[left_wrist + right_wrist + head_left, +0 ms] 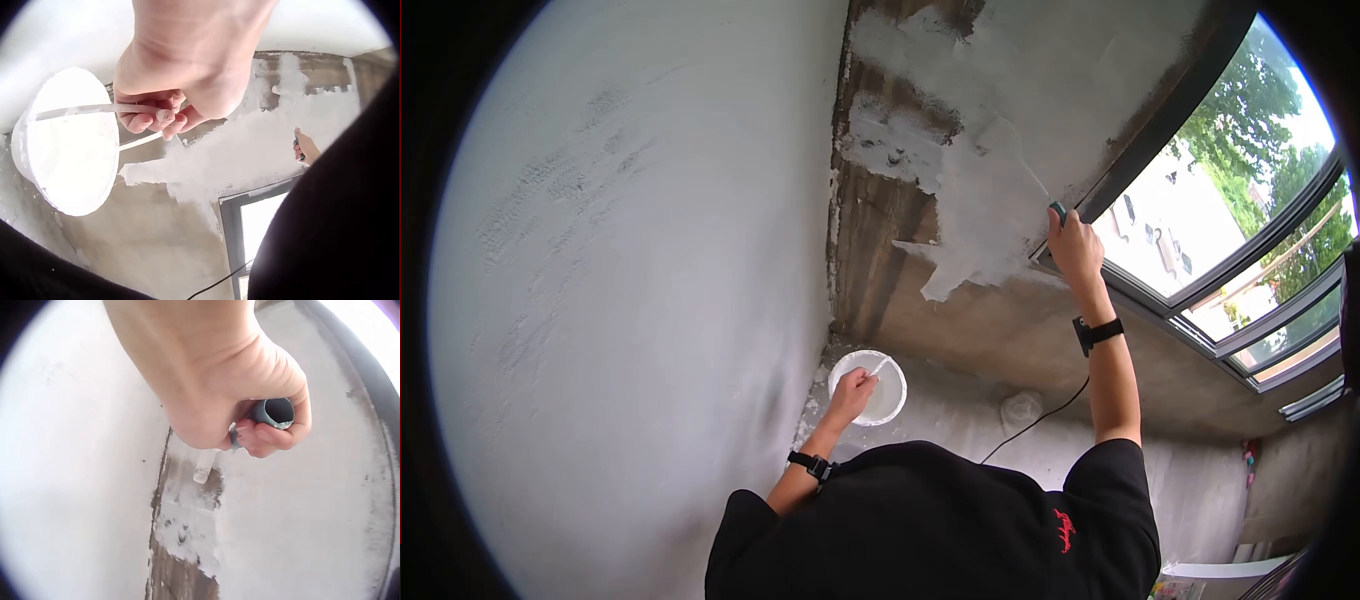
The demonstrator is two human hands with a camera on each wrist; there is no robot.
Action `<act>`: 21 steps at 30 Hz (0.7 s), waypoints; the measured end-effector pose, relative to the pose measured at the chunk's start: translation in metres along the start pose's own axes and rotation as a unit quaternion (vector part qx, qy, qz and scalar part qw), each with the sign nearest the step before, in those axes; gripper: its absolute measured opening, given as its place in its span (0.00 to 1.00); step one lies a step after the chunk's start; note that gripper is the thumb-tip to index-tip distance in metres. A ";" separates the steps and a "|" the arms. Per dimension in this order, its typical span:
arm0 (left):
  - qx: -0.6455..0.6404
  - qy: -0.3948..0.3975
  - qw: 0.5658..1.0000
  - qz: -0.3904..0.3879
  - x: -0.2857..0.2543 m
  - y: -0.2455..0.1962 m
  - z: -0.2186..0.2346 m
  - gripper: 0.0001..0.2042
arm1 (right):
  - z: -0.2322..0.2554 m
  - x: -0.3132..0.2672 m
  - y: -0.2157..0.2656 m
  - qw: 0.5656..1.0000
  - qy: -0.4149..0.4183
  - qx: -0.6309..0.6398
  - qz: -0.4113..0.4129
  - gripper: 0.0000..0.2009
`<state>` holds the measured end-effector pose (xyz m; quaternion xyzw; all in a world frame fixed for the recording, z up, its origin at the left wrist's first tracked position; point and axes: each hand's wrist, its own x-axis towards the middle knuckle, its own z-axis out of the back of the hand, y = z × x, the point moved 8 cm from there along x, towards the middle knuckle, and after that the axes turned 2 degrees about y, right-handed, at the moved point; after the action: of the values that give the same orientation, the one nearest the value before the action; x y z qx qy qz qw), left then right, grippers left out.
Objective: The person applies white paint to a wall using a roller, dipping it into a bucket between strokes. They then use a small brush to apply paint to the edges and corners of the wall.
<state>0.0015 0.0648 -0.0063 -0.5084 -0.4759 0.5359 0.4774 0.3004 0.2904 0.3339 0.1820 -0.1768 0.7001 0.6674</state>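
Low at the corner, my left hand [853,392] grips the thin white handle [94,109] of a white bucket [25,150]. The bucket hangs tilted in the left wrist view, its inside washed out by glare. Higher up, my right hand [1077,250] grips the hollow teal handle [276,414] of a putty knife, fingers wrapped around it. Its blade shows edge-on as a thin line along the putty-coated wall [1040,90] in the head view. Part of the blade [202,474] shows below the hand in the right wrist view; the hand hides the rest.
Left of the corner stands a smooth, pale wall [650,300]. Bare brown patches [880,230] run beside the corner. A dark-framed window [1200,220] borders the coated area on the right. A black cable [1040,415] trails from the right wristband [1100,333]. A round pale object [1021,410] lies low behind it.
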 end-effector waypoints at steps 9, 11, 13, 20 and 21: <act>-0.010 0.004 1.000 0.015 -0.001 -0.007 -0.006 0.09 | -0.009 -0.018 -0.014 0.999 -0.023 -0.029 -0.012 0.23; -0.016 -0.002 1.000 0.016 0.001 0.000 -0.003 0.09 | -0.008 -0.011 0.008 0.999 -0.037 -0.021 0.011 0.24; -0.023 -0.018 0.999 0.020 -0.001 0.004 0.004 0.09 | -0.010 -0.002 0.032 0.999 -0.042 -0.015 0.024 0.24; -0.006 -0.069 0.998 0.013 -0.011 0.010 0.039 0.10 | -0.020 0.038 0.142 0.995 -0.050 0.040 0.077 0.24; -0.014 -0.076 0.997 0.012 -0.013 0.007 0.043 0.10 | -0.018 0.044 0.159 0.994 -0.056 0.050 0.083 0.24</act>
<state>-0.0409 0.0502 -0.0113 -0.4787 -0.5118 0.5720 0.4263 0.1396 0.3303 0.3395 0.2391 -0.1931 0.7499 0.5859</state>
